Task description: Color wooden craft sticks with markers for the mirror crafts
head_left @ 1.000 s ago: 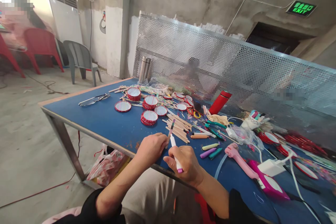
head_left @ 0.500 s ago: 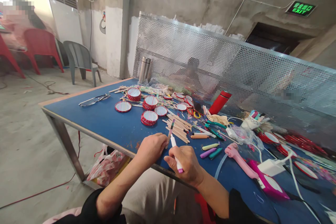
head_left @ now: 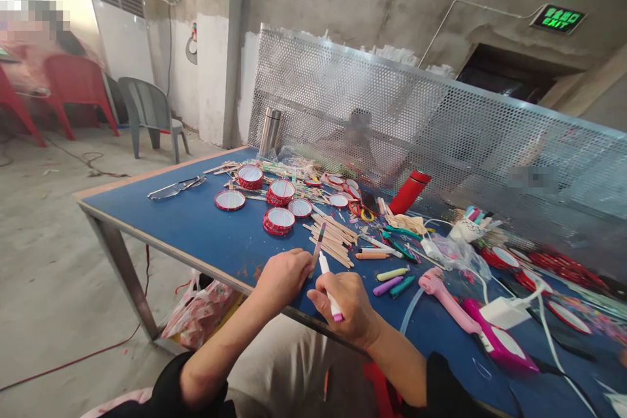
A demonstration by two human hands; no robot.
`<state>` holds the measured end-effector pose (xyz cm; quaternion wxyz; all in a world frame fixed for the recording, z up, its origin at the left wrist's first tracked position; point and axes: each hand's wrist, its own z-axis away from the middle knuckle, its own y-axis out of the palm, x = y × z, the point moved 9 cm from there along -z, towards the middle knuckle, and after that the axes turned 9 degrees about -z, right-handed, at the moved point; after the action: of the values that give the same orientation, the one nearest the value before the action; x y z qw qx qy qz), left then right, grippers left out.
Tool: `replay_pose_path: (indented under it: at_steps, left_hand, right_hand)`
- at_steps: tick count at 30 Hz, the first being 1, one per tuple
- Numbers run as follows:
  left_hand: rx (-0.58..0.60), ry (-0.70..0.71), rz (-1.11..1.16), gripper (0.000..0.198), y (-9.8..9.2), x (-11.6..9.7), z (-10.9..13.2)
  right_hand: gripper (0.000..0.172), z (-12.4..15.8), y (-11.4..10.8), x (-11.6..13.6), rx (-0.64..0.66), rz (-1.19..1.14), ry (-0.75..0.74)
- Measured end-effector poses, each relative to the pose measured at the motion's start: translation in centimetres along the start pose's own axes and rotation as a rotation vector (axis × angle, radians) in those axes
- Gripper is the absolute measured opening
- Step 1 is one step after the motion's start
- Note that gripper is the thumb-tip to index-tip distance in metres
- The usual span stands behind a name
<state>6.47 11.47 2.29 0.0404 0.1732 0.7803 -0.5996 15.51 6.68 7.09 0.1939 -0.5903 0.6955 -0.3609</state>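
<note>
My left hand [head_left: 289, 272] pinches the lower end of a flat wooden stick [head_left: 318, 247] whose upper part is coloured dark and purple. In my right hand [head_left: 347, 304] is a white marker with a pink end [head_left: 335, 309]; its tip touches or nearly touches the stick. Plain wooden sticks [head_left: 333, 240] lie fanned out just beyond both hands. Yellow, purple and teal markers [head_left: 388, 285] rest to the right of my right hand. Round red-rimmed white pieces [head_left: 279, 219], some stacked, sit farther back on the blue table [head_left: 196, 228].
A red bottle [head_left: 410, 191] and a steel flask [head_left: 270, 132] stand near the perforated metal panel [head_left: 318, 78]. To the right are a pink glue gun [head_left: 450, 300], cables, a white charger [head_left: 507, 312] and a cup of markers [head_left: 465, 230]. Glasses [head_left: 176, 187] lie at the left.
</note>
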Motion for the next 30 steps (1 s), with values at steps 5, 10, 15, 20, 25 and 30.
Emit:
replay_pose_path:
  at_steps: [5,10,15,20,25,30]
  left_hand:
    - [0.004,0.003,0.012,0.022,0.09,0.04,0.04]
    - [-0.005,0.014,0.024,0.021,-0.11,-0.09,0.06]
    - [-0.006,0.004,0.025,0.022,-0.17,0.01,0.06]
    - [0.004,-0.004,0.017,0.021,0.05,0.09,0.01]
    - [-0.001,0.003,0.029,0.021,-0.02,0.01,0.04]
    - [0.001,0.004,0.033,0.023,-0.21,-0.08,0.09]
  right_hand:
    - [0.037,0.02,0.01,0.00,0.001,-0.001,-0.006]
    - [0.038,-0.09,0.33,0.12,0.032,-0.017,-0.020]
    - [0.039,-0.09,0.26,0.09,0.029,-0.015,-0.007]
    - [0.039,-0.03,-0.22,0.17,-0.009,0.009,-0.009]
    - [0.039,-0.06,0.04,0.30,0.019,-0.002,-0.022]
    - [0.040,-0.13,0.19,0.31,0.021,-0.010,-0.033]
